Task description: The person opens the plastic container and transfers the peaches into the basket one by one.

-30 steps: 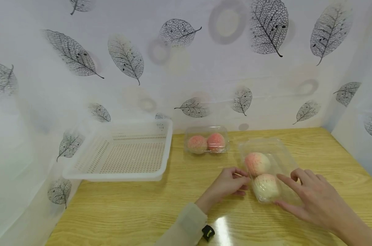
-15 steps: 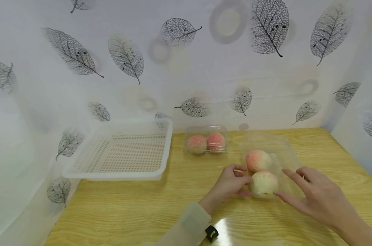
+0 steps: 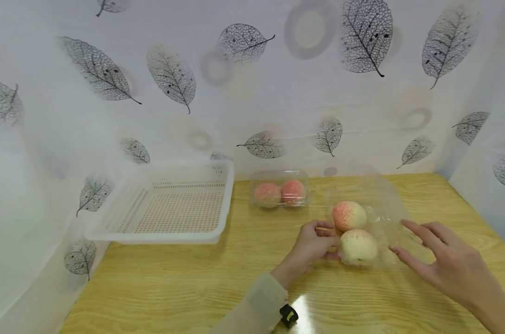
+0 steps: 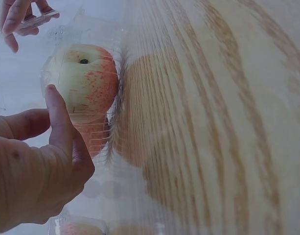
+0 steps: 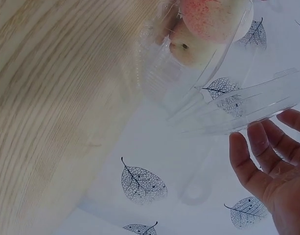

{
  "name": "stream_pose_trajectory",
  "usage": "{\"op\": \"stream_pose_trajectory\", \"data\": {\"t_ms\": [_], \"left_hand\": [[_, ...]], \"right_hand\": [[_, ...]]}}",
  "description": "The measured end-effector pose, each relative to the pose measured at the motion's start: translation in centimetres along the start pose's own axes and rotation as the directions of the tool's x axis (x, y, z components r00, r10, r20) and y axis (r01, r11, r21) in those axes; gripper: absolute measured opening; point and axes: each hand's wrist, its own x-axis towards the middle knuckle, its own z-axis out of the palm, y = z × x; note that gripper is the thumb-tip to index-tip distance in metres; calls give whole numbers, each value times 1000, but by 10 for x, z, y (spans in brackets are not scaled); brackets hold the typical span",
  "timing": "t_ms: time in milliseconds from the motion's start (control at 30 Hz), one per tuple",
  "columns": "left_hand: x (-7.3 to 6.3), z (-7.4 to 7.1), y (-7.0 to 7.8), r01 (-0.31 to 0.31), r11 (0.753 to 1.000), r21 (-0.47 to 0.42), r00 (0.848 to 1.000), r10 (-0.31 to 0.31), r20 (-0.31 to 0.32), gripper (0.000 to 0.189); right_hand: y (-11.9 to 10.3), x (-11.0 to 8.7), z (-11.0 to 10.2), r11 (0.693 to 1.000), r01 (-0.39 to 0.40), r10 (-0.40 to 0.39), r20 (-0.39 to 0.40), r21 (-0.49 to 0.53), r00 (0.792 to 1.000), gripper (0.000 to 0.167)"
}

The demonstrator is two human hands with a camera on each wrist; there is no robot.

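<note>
Two pale, pink-blushed peaches, a far one and a near one, sit in a clear plastic box at the right of the table. At the box's left side my left hand has its thumb and index finger on the edge, its other fingers curled. My right hand pinches the raised clear lid at its right side. In the right wrist view, the fingers lie below the lid, and only a bit of the thumb shows at the frame's edge.
A second clear box with two pinker peaches stands at the back middle of the wooden table. To the left is a white slotted basket. A leaf-patterned curtain runs behind and along the sides.
The lid has come up from over the peaches and swung back and right with my right hand, which has drawn away to the right. My left hand stays at the box's left edge.
</note>
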Motion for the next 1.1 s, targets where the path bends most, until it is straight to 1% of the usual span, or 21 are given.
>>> {"op": "stream_pose_trajectory", "data": {"t_ms": [133,267,367,500,633,700,767,800,900,1000,1100], "left_hand": [[2,-1,0,2,1000,-2,1000,-2,-7,31],[6,-2,0,1,1000,-20,1000,-1,-15,31],[10,-3,0,-1,999,-41,1000,0,-27,31],[15,-4,-1,-2,998,-70,999,-1,-38,31],[18,-4,-1,-5,995,-102,999,0,-45,30],[19,-4,-1,-6,993,-120,999,0,-48,30],[20,-3,-1,-7,990,-141,999,0,-50,30],[20,-2,-1,-9,989,-149,999,1,-50,30],[21,-1,0,-16,986,-164,998,7,-56,31],[21,-1,1,-21,986,-163,997,10,-70,31],[22,-1,2,-23,987,-160,996,9,-90,32]], "right_hand": [[4,-4,-3,998,-54,53,15,36,998,75],[9,-7,-6,993,-104,101,52,56,994,78],[13,-9,-7,984,-147,140,77,97,987,79],[19,-12,-6,965,-207,195,87,163,977,73],[23,-15,-4,952,-239,229,75,191,971,68],[24,-16,-4,945,-257,249,64,201,966,57],[24,-16,-3,932,-291,286,58,214,957,40],[25,-16,-3,926,-313,308,57,213,950,36],[25,-15,-3,899,-389,388,50,199,920,45],[27,-16,-2,868,-460,459,49,187,887,42],[30,-18,-2,825,-529,527,68,198,847,40]]}}
